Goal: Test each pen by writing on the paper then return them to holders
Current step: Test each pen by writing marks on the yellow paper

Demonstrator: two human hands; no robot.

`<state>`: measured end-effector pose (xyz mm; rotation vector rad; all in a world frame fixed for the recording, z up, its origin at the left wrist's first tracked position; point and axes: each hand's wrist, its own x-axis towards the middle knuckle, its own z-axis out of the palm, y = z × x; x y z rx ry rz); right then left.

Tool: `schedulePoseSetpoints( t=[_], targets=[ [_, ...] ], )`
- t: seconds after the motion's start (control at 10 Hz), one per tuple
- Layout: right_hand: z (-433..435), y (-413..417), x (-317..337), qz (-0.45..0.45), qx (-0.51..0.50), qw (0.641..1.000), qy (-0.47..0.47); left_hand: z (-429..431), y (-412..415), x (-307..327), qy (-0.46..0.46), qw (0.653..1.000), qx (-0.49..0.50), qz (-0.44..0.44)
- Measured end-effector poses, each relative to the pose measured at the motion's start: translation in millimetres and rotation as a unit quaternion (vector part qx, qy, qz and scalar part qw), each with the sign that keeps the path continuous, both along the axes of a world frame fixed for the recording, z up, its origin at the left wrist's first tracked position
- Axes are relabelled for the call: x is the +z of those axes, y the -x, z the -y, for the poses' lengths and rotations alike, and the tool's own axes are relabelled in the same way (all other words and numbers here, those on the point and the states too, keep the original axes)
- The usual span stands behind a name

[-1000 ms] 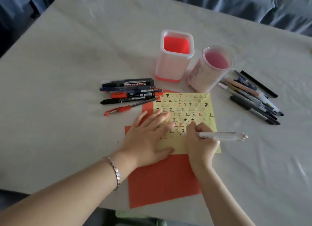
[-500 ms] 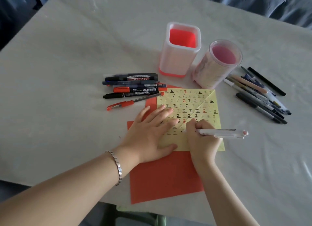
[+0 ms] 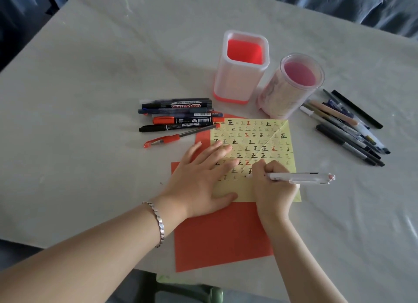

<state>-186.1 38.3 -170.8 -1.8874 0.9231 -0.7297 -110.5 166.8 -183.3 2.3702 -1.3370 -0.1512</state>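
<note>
A white pen (image 3: 298, 177) is gripped by the right hand (image 3: 274, 189), tip on the yellow paper (image 3: 267, 142); the paper is pressed flat by the left hand (image 3: 201, 180), fingers straight.

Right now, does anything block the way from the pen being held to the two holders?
Nothing visible does. Between the white pen in the right hand and the square holder and round holder lies only the flat yellow paper; both holders are open-topped.
</note>
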Motion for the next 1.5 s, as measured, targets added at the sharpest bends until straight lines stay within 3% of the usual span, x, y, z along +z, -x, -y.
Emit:
schedulePoseSetpoints(
  t=[0.5, 1.5],
  targets=[
    [1.9, 0.2, -5.0, -0.004, 0.007, 1.000, -0.012, 0.7, 0.0, -0.6, 0.006, 1.000, -0.002, 0.001],
    [3.0, -0.1, -9.8, 0.007, 0.025, 0.998, 0.055, 0.6, -0.1, 0.5, -0.001, 1.000, 0.000, 0.004]
  ],
)
